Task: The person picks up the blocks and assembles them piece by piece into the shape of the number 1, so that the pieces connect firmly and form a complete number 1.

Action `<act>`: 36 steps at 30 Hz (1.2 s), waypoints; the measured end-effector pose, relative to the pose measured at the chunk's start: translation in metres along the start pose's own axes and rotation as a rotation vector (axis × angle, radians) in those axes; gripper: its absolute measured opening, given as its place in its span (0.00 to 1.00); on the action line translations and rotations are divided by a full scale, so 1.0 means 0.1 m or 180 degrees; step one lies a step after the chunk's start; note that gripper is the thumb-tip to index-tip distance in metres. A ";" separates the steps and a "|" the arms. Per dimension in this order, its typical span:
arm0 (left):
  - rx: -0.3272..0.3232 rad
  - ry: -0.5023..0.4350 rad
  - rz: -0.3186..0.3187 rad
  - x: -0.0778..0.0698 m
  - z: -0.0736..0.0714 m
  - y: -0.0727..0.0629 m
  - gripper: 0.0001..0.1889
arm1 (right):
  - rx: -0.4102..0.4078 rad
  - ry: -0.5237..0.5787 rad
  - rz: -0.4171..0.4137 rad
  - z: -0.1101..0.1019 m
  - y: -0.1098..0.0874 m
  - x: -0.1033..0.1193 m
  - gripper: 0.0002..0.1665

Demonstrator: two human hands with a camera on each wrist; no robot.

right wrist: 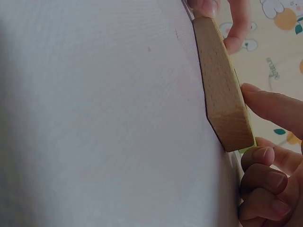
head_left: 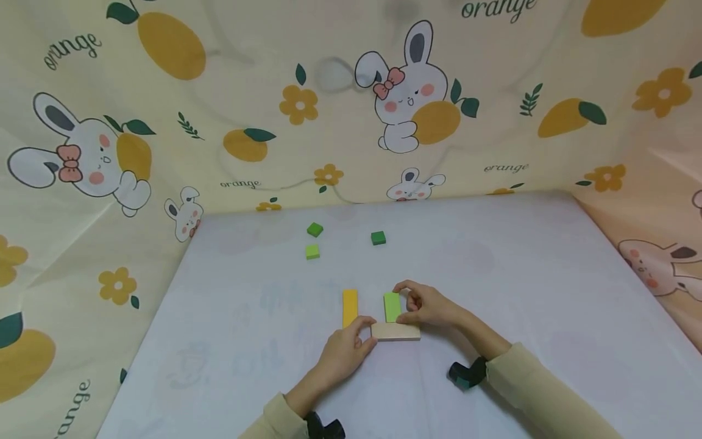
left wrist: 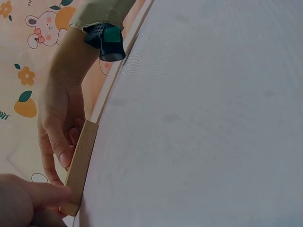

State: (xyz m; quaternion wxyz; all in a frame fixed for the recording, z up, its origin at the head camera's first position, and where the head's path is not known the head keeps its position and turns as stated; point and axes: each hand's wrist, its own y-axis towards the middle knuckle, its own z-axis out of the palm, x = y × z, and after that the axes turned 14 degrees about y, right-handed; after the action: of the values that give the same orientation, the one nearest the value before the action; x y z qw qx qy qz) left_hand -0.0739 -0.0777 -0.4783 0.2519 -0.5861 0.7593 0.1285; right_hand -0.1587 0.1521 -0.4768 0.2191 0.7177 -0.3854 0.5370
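Observation:
A plain wooden block (head_left: pixel 395 331) lies lengthwise across the white table, and my left hand (head_left: pixel 342 350) grips its left end between thumb and forefinger. Just behind that block is a light green block (head_left: pixel 392 306), pointing away from me. My right hand (head_left: pixel 430 305) pinches this green one from its right side, forefinger at the far end and thumb at the near end. To the left, a yellow block (head_left: pixel 350 306) lies with its near end by my left fingertips. In the right wrist view the wooden block (right wrist: pixel 222 80) hides most of the green one.
Farther back on the table (head_left: pixel 247 274) lie three small green cubes: one mid-green (head_left: pixel 315 229), one light green (head_left: pixel 312 252) and one dark green (head_left: pixel 378 238). A patterned cloth (head_left: pixel 247 91) with rabbits and oranges stands as a wall behind and at the sides.

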 end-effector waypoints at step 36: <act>0.0027 -0.0339 0.0008 0.03 -0.01 -0.03 0.19 | -0.0439 0.0457 0.0125 0.19 -0.26 0.04 0.29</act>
State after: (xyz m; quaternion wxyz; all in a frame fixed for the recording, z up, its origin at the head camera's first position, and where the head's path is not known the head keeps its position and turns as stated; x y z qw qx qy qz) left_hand -0.0716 -0.0817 -0.4784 0.2943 -0.5764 0.7461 0.1566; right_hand -0.1266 0.1528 -0.4768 0.2846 0.6528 -0.4187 0.5635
